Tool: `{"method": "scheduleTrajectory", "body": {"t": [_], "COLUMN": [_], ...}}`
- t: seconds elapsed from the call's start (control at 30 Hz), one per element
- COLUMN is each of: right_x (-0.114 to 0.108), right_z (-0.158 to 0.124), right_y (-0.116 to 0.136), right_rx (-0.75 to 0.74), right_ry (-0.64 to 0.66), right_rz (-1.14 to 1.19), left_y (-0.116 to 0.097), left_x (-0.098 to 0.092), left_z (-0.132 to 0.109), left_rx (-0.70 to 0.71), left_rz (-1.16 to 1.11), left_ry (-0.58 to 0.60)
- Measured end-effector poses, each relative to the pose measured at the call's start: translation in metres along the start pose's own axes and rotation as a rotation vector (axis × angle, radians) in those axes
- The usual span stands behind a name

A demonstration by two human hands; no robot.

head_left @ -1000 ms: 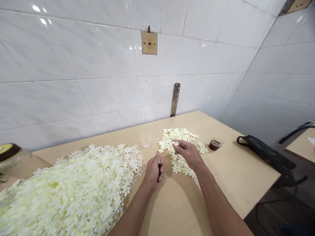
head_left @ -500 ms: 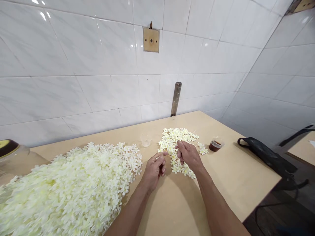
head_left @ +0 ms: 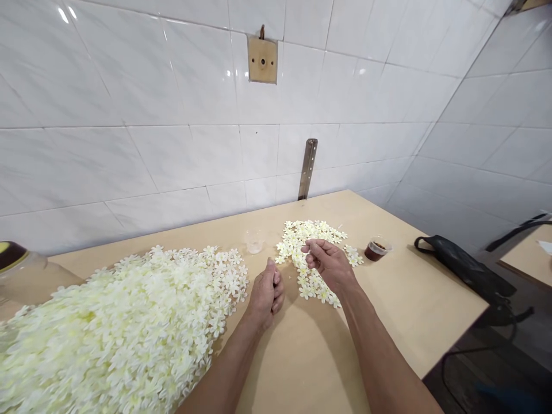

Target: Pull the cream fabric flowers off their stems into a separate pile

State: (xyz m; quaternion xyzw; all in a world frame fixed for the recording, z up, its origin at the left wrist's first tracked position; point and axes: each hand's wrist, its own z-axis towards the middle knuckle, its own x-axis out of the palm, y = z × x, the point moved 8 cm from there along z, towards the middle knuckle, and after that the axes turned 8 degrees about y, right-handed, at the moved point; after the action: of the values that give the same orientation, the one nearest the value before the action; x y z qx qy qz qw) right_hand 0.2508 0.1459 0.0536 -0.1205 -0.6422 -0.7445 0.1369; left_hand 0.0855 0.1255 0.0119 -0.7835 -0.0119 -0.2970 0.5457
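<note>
My left hand (head_left: 265,294) is closed above the table, thumb pressed on the curled fingers; whatever it grips is hidden. Over the small pile of white flowers (head_left: 314,282), my right hand (head_left: 330,263) pinches thumb and fingertips together. Anything in that pinch is too small to make out. To the left spreads a large heap of white flowers with pale yellow centres (head_left: 142,322). Behind the hands, between the two piles, stands a small clear plastic cup (head_left: 255,242). A cup of dark reddish-brown liquid (head_left: 376,249) is to the right of the small pile.
The tan table (head_left: 401,293) meets a white tiled wall (head_left: 172,155) at the back. A clear jar with a dark and yellow lid (head_left: 21,273) lies at the left. Off the right edge is a black bag-like thing (head_left: 461,267). A metal strip (head_left: 307,169) rises behind the table.
My left hand's extended index finger has curled in, and the hand now stands thumb up. The right hand has turned slightly, still pinching. The whole view has shifted a little.
</note>
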Motion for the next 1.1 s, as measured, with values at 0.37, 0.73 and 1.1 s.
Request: {"method": "scheduleTrajectory", "body": {"t": [0.37, 0.73, 1.1], "right_x": [-0.007, -0.032, -0.018], "right_z": [-0.005, -0.007, -0.007], "right_y": [0.009, 0.000, 0.006], "right_rx": [0.092, 0.140, 0.165], "right_ry": [-0.039, -0.218, 0.024], "right_rz": [-0.015, 0.026, -0.013], "left_y": [0.005, 0.001, -0.001], "left_x": [0.006, -0.014, -0.008], "left_z": [0.003, 0.008, 0.009], "left_rx": [-0.006, 0.098, 0.109], "left_rz": [-0.232, -0.230, -0.344], "left_ry": [0.127, -0.019, 0.034]}}
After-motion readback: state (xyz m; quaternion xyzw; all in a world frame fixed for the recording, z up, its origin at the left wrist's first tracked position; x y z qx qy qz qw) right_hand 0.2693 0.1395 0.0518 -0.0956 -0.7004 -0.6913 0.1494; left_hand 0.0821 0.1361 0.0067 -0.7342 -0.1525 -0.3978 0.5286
